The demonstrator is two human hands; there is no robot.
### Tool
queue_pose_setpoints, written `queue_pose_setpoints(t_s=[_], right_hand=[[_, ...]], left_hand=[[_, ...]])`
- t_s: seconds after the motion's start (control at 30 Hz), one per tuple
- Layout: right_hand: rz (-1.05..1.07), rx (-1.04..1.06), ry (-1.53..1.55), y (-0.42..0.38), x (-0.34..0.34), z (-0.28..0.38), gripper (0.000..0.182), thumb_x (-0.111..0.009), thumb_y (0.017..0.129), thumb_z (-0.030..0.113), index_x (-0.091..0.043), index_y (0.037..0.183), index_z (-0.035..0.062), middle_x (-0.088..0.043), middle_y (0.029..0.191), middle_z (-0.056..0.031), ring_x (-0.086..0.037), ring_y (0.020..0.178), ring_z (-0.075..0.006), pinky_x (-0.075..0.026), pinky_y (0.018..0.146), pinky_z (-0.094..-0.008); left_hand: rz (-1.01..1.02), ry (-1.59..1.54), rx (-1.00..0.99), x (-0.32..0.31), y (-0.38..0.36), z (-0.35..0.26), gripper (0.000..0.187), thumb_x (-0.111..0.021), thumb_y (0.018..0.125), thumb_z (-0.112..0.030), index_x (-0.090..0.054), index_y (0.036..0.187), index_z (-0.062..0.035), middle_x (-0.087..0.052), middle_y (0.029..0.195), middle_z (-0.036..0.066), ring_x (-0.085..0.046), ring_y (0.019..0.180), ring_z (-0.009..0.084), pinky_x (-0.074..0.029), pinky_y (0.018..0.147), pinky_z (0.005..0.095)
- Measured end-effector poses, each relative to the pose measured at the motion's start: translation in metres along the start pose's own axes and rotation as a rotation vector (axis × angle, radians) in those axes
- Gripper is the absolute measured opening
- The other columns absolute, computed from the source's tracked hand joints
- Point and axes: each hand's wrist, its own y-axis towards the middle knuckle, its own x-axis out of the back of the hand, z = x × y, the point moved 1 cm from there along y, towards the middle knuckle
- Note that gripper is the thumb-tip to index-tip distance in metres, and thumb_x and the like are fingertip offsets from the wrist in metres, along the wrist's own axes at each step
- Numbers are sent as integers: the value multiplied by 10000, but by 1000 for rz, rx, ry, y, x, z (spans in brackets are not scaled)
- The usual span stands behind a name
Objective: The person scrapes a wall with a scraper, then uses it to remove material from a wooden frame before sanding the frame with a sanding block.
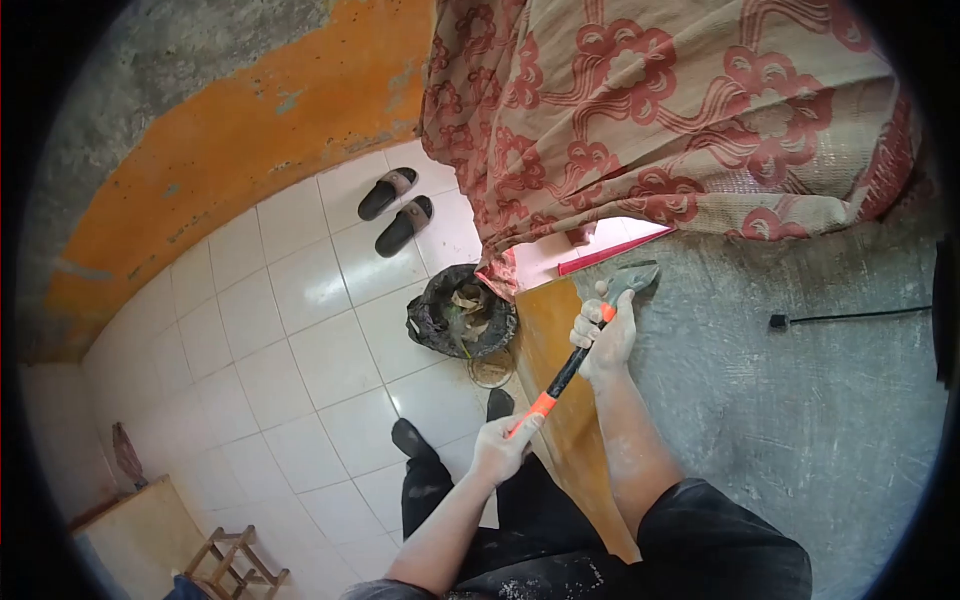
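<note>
Scraper (568, 370), one: long, slanting, orange and black handle; flat blade (636, 277) at the far end, over or against the grey surface (760, 400); contact cannot be told.
Left hand (497, 450): clamped on the near orange end of the handle.
Right hand (612, 340): clamped higher up, close behind the blade. Hands apart from each other, both dusty.
Curtain (640, 120), patterned: far side, its lower edge near the blade. Risk: a far push or a skewed stroke could snag or tear the cloth.
Cable (860, 315), black: right, across the grey surface. Risk: a stroke swung right could catch it.
Bag-lined bin (436, 315) and dish (490, 372): left of the handle, near the feet (412, 440). Risk: a careless step could tip either.
Risk at the grip: dusty palms may slide; the right hand, so near the blade, could skin its knuckles.
</note>
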Motion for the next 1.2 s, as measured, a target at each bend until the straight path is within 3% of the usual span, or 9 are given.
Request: queue_pose_setpoints(t_s=[0.03, 0.27, 0.47, 0.57, 0.67, 0.77, 0.97, 1.1, 1.2], right_hand=[[11, 7, 7, 4, 0, -2, 401, -318, 937, 521, -498, 1010, 170, -380, 588, 58, -284, 407, -45, -246, 361, -189], [58, 60, -70, 6, 11, -6, 410, -330, 930, 530, -455, 1072, 166, -378, 629, 52, -289, 430, -52, -261, 375, -190], [-7, 52, -27, 18, -2, -1, 405, -332, 934, 520, -473, 1087, 172, -394, 637, 46, -309, 427, -56, -276, 375, -195], [67, 30, -42, 8, 8, -1, 412, -334, 931, 529, -478, 1090, 178, -405, 646, 42, -323, 434, -59, -283, 376, -200], [-3, 39, -5, 0, 7, -4, 418, -332, 928, 539, -477, 1094, 183, -409, 651, 42, -331, 441, -62, -284, 376, -202], [29, 36, 44, 11, 0, -7, 417, -316, 931, 538, -478, 1093, 189, -413, 651, 42, -338, 445, -65, -288, 378, -202], [68, 45, 21, 5, 11, -6, 426, -327, 926, 543, -481, 1108, 190, -432, 662, 37, -356, 450, -73, -306, 383, -205], [66, 33, 50, 13, 5, -8, 434, -338, 918, 555, -492, 1098, 192, -434, 657, 40, -360, 442, -78, -315, 383, -204], [70, 25, 41, 9, 9, -9, 428, -339, 918, 554, -495, 1089, 194, -428, 648, 42, -357, 439, -75, -314, 383, -203]], left_hand=[[-28, 25, -6, 3, 8, 3, 316, -612, 869, -346, -654, 851, -33, -422, 539, -66, -367, 444, 28, -274, 406, 211], [49, -66, 50, 4, 15, 11, 362, -617, 865, -355, -563, 658, -62, -412, 531, -61, -352, 442, 28, -269, 406, 212], [41, -35, 33, 6, 25, 2, 368, -617, 864, -361, -559, 660, -60, -413, 522, -59, -353, 448, 33, -275, 408, 223], [71, -33, 39, 4, 11, 5, 368, -611, 869, -355, -555, 658, -58, -417, 522, -58, -358, 453, 31, -276, 410, 223], [74, -67, 30, 10, 9, 0, 357, -606, 872, -352, -578, 684, -50, -416, 517, -56, -357, 453, 32, -276, 414, 219], [93, -3, 102, 21, 18, -10, 294, -593, 887, -290, -637, 890, 1, -441, 539, -35, -380, 444, 40, -259, 391, 207], [117, -94, 71, 15, 15, 4, 301, -617, 870, -317, -643, 810, -23, -431, 544, -51, -363, 463, 28, -272, 417, 209], [101, -59, 83, 20, 23, -6, 307, -623, 866, -315, -666, 912, -14, -432, 552, -53, -356, 465, 25, -275, 417, 206], [93, -90, 93, 19, 17, -5, 305, -622, 867, -319, -664, 875, -17, -429, 550, -54, -353, 461, 25, -275, 415, 207]])
